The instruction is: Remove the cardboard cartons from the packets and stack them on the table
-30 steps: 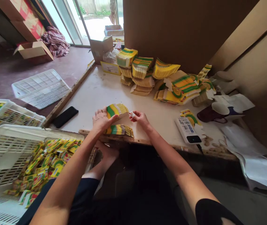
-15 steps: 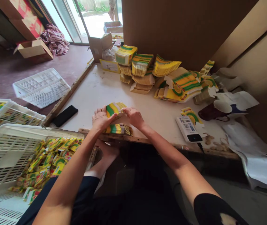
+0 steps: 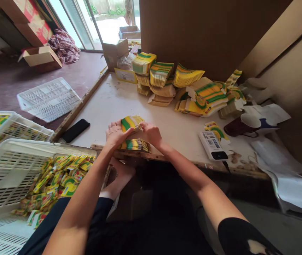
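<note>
A fanned stack of flat yellow-and-green cartons lies on the white tabletop in front of me. My left hand grips its left end, with the thumb along the near side and the fingers over the far side. At the stack's right end, my right hand is closed in a pinch on the carton ends; its fingertips are partly hidden. Nearer to me, by the table's wooden edge, a second stack of cartons lies below both hands, apart from the fingers.
More carton stacks are piled at the back. A black phone lies left, a white device with a cable right, beside a dark mug. White plastic crates with small yellow packs stand below the table's left side.
The view has shifted slightly. Both hands keep nearly the same place on the stack, with no clear change in grip.
</note>
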Motion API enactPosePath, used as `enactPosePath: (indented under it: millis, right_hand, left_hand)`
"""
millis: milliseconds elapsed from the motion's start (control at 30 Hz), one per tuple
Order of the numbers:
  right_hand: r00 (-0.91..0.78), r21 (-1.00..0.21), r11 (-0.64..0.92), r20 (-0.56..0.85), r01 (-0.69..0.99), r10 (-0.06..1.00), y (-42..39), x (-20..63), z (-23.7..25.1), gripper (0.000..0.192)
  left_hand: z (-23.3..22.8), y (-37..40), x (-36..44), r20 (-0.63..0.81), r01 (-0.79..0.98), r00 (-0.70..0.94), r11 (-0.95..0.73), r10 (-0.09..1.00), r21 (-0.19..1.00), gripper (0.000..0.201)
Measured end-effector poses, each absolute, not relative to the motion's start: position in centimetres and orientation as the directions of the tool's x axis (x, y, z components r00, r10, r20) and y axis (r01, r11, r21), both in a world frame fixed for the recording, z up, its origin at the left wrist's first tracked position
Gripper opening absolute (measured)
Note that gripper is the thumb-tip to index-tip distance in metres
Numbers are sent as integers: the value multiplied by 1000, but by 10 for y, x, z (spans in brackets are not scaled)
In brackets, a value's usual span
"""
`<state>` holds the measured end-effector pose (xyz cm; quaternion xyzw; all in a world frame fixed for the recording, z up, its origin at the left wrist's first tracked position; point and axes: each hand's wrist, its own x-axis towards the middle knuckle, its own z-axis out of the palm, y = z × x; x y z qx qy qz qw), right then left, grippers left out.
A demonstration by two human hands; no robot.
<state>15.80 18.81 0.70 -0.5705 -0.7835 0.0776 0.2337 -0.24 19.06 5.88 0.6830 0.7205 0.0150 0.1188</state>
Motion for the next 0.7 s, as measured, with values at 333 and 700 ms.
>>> enactPosePath:
  millis: [333,700]
  right_hand:
    - [-139,-427,207,186,880,973,195,146,15,23]
    - [55,-583,21,112,812,992,203,125,18,30]
  left_hand:
    - [56,190,-2,-142,992,-16,34,990,119,72]
    - [58,189,-1,-142,996,-8,20,990,83,69]
